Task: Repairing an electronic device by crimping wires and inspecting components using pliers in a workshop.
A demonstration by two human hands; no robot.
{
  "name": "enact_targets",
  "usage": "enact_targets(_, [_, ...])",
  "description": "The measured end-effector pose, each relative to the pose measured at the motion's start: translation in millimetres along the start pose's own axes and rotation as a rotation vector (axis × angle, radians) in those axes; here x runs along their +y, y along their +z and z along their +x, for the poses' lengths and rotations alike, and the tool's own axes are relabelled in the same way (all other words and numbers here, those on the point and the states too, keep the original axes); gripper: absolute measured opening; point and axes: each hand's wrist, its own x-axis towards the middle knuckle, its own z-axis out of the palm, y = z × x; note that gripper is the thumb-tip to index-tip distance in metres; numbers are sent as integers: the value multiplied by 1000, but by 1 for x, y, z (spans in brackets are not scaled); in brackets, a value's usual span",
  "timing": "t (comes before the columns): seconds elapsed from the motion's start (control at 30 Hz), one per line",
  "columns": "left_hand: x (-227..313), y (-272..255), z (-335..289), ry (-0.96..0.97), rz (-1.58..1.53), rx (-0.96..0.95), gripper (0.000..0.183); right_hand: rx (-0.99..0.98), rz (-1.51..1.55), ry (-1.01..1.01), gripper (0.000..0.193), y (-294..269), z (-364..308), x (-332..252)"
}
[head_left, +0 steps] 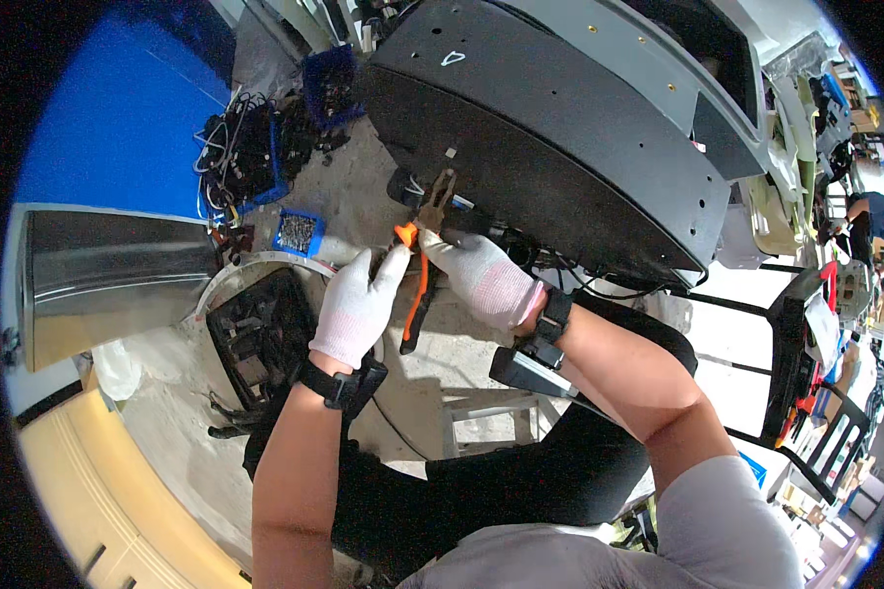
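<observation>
A pair of pliers (432, 211) with orange and black handles is held in front of me, its metal jaws spread and pointing away, close to the black metal cabinet (520, 128). My left hand (356, 302), in a white glove, is closed with its fingertips on one orange handle. The other handle hangs down toward me between the hands. My right hand (483, 280), also gloved, pinches the pliers near their pivot, its remaining fingers curled and partly hidden. Dark cables (579, 280) run along the cabinet's lower edge, just beyond the right hand.
On the floor at left are a small blue bin of screws (299, 233), a blue crate of black cables (250, 162) and a black open tool bag (260, 329). A grey stool-like frame (496, 404) stands below my hands. Cluttered shelving (820, 324) lies to the right.
</observation>
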Motion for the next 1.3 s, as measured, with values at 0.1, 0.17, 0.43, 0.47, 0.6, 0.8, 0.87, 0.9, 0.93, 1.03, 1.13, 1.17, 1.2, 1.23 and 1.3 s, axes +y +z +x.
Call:
enact_targets(0.1, [-8,0,-5,166,237,92,46,108,199,70,35,9,4,-4])
enact_targets(0.17, [-13,4,-7,401,313,247,57,197,52,-307,36,10,9,13])
enact_targets(0.43, [15,5,-34,312,643,190,90,217,88,-301,41,10,9,-9])
enact_targets(0.47, [14,12,-33,320,645,188,90,155,193,-51,41,6,8,-8])
enact_targets(0.6, [-8,30,-24,175,775,348,87,84,194,158,41,7,8,-9])
enact_targets(0.8, [-19,23,-21,247,628,301,71,4,270,150,43,5,11,-12])
enact_targets(0.87, [-20,25,-18,271,562,282,67,27,220,135,45,5,16,0])
enact_targets(0.9, [-21,21,-16,271,464,234,62,42,171,111,49,6,16,-4])
enact_targets(0.93, [-21,18,-15,271,366,185,57,41,171,106,49,6,15,-8])
enact_targets(1.03, [-4,9,-18,110,218,24,48,3,-41,245,52,7,10,-8])
enact_targets(1.13, [-7,3,-16,94,152,-48,41,144,102,127,65,12,7,-11])
enact_targets(1.17, [-12,2,-14,93,155,-47,41,73,151,188,66,10,6,-17])
enact_targets(1.2, [-17,4,-12,95,12,-97,33,6,199,250,66,8,5,-24])
enact_targets(1.23, [-20,5,-10,96,-132,-146,25,9,201,250,66,8,7,-21])
enact_targets(1.3, [-22,4,-9,30,-288,-223,24,-127,542,235,64,12,15,-13])
